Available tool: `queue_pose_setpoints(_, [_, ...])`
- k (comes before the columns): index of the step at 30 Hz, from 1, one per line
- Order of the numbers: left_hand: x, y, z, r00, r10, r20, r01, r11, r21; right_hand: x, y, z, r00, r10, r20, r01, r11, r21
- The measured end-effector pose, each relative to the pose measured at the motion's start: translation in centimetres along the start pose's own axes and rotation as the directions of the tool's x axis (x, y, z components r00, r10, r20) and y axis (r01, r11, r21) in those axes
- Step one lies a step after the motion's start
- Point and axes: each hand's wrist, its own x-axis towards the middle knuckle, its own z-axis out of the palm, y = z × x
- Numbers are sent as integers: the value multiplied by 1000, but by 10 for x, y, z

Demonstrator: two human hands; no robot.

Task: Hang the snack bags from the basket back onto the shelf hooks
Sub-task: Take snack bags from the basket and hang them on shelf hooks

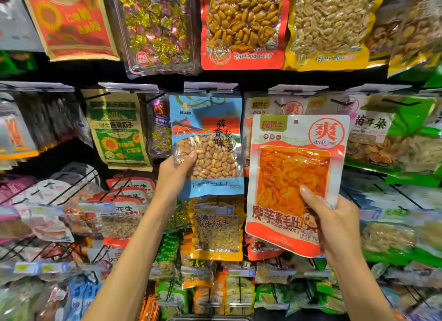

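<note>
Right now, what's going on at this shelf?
A person is restocking a snack shelf with both hands. The left hand grips the blue peanut bag at its left edge, the bag's top up by a price tag holder; whether it is on the hook I cannot tell. The right hand holds the orange konjac bag by its lower right corner, in front of matching bags, its hang hole free.

a shop: snack bags [148, 31] hang on hooks [344, 102] with price tags [208, 87].

Orange bag [294, 172] reads "魔芋素毛肚", "MOYUSUMAODU" and "爽"; blue peanut bag [208, 129] reads "蒜香味"; green sunflower bag [117, 134] reads "原香瓜子".
</note>
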Motion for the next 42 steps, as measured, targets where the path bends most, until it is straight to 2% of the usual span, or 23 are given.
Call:
queue_pose_setpoints(25, [17, -4, 3, 1000, -18, 5, 18, 1000, 9, 18, 8, 2, 1000, 10, 11, -10, 999, 35])
queue_pose_setpoints(32, [31, -9, 11, 997, -73, -6, 73, 997, 27, 45, 3, 10, 999, -37, 40, 35, 998, 50])
queue_pose_setpoints(37, [54, -10, 15, 999, -48, 17, 46, 995, 89, 69, 3, 17, 996, -74, 51, 73, 997, 34])
queue_pose_setpoints(42, [63, -9, 22, 998, -68, -12, 69, 994, 87, 83, 5, 22, 997, -44, 64, 38, 996, 78])
